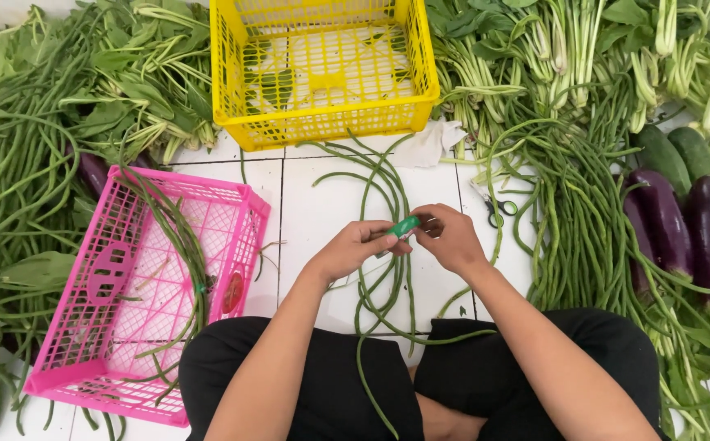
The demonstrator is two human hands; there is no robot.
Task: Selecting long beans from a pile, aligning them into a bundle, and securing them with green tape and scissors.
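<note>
I sit cross-legged on a white tiled floor. My left hand [357,247] and my right hand [450,237] meet above a loose bundle of long green beans [387,192] lying on the tiles. Together the fingers pinch a small green roll of tape [405,226], the left thumb and forefinger on its near side, the right fingertips on its far side. The beans run from the yellow crate down under my hands to my knees.
A yellow plastic crate [322,122] stands ahead, a pink crate [232,204] with a few beans at left. Piles of long beans [12,188] and leafy greens [534,49] flank me. Purple eggplants [681,224], cucumbers [665,155] and scissors [498,211] lie right.
</note>
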